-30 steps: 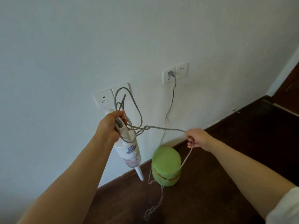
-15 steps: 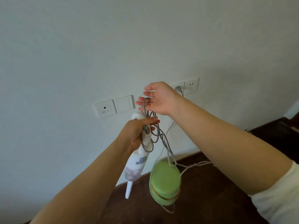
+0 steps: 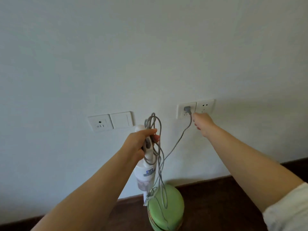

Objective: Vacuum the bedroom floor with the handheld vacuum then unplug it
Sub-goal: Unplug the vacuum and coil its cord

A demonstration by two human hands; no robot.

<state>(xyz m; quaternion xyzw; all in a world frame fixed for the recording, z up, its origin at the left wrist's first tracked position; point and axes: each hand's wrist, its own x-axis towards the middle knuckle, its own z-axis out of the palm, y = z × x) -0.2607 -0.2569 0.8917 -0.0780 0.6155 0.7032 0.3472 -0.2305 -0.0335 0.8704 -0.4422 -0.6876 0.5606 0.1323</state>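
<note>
The left hand (image 3: 141,144) grips the handheld vacuum (image 3: 145,172) with its cord (image 3: 158,147) coiled — vacuuming looks finished. The plug (image 3: 187,109) sits in the wall socket (image 3: 186,110); the right hand (image 3: 202,122) reaches just beside it, its grip hidden — unplugging remains.

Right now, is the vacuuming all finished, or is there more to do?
Nearly finished. The cord is looped up and the left hand grips those loops together with the handheld vacuum, which hangs nozzle down, so the cleaning looks done. The right hand reaches just below the grey plug. What is left: the plug sits in the wall socket, so it must be pulled out.
</note>
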